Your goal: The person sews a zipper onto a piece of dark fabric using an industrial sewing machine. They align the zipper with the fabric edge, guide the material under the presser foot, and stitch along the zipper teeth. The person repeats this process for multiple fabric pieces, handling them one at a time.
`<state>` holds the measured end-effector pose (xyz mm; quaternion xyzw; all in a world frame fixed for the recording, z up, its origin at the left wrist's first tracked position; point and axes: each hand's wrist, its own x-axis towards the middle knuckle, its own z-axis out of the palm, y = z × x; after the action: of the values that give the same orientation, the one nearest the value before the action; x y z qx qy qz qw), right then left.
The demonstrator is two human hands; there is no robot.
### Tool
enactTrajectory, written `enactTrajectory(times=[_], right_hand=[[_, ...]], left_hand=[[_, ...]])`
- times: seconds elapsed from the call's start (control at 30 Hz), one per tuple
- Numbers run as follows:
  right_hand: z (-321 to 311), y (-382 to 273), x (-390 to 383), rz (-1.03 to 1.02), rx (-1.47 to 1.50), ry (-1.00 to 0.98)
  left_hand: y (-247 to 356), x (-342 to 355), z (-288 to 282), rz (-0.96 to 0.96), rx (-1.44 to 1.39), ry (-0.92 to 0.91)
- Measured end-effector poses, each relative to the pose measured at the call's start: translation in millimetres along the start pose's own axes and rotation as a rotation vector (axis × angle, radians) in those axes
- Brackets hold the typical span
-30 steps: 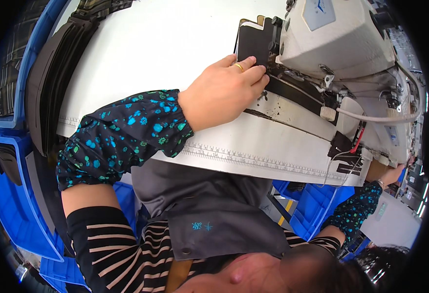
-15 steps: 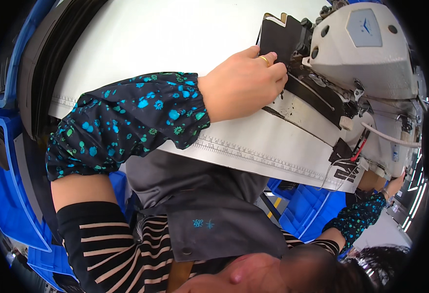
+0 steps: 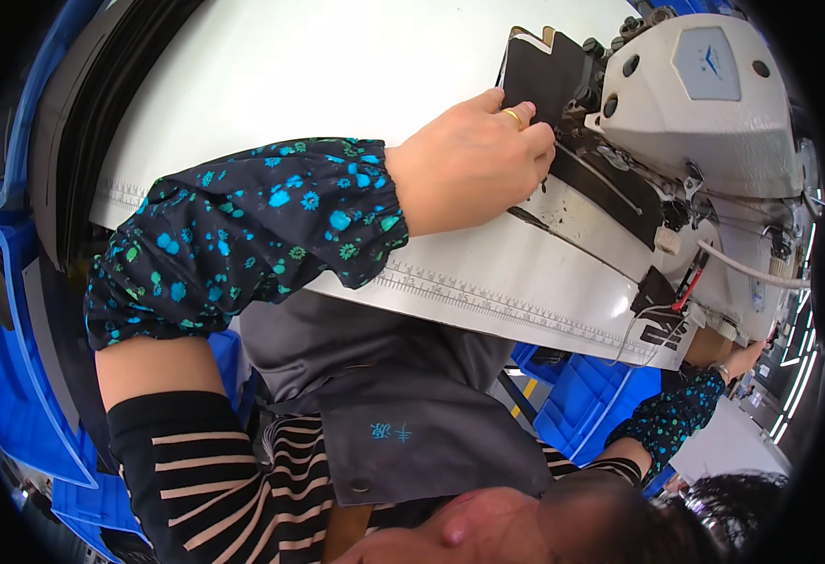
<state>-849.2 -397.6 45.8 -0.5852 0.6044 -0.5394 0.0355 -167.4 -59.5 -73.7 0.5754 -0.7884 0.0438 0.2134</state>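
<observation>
My left hand (image 3: 478, 164), with a ring on one finger, is closed over the edge of a flat black piece (image 3: 542, 80) beside the sewing machine (image 3: 704, 113). Its fingers curl down at the near end of that piece, and their tips are partly hidden. The piece has a notched far edge with a light brown layer showing, and its right side runs in by the machine's head. At the far right, my right hand (image 3: 743, 359) reaches to the machine's right end. Its fingers are small and mostly hidden there. Both forearms wear dark flowered sleeves.
The white table (image 3: 337, 75) has a printed ruler (image 3: 497, 301) along its near edge. A dark stack (image 3: 102, 122) lies at the left. Blue bins (image 3: 582, 404) stand below the table and at the left. A pale cable (image 3: 751, 268) loops from the machine.
My right hand and forearm have shifted a little to the left at the machine's end. My left hand stays on the black piece, almost unmoved.
</observation>
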Motion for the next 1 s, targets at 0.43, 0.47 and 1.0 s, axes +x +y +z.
enactTrajectory(times=[0.43,0.47,1.0], right_hand=[[-26,39,-27,-0.179,-0.369,0.239],[19,6,-71,-0.359,-0.463,0.336],[221,-310,-361,-1.121,0.002,-0.673]], left_hand=[[-4,5,-4,0.032,-0.074,0.069],[-2,4,-9,0.010,-0.040,0.027],[-6,11,-22,0.008,-0.097,-0.056]])
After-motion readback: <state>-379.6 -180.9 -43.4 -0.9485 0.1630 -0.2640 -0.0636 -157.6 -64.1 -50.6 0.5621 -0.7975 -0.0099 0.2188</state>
